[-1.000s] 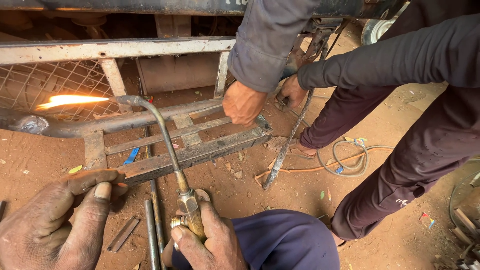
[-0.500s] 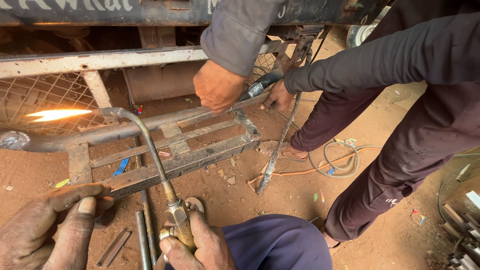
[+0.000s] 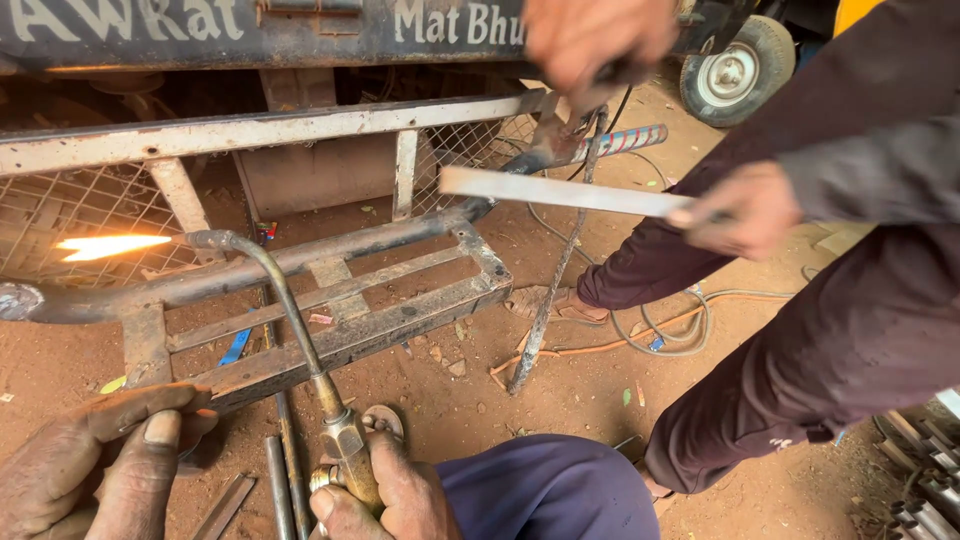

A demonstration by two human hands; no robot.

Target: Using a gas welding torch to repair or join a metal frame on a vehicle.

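Now lifted: co-worker's flat metal strip at 1 o'clock. Right hand gripping cutting torch, flame at 10 o'clock heating frame tube, uncut; left hand pressing frame, fingers together.

A dark painted panel runs along the top edge of the view, above the metal frame, a long horizontal band on the vehicle body carrying large pale lettering like a sign. No packages, labels or screens show anywhere else.
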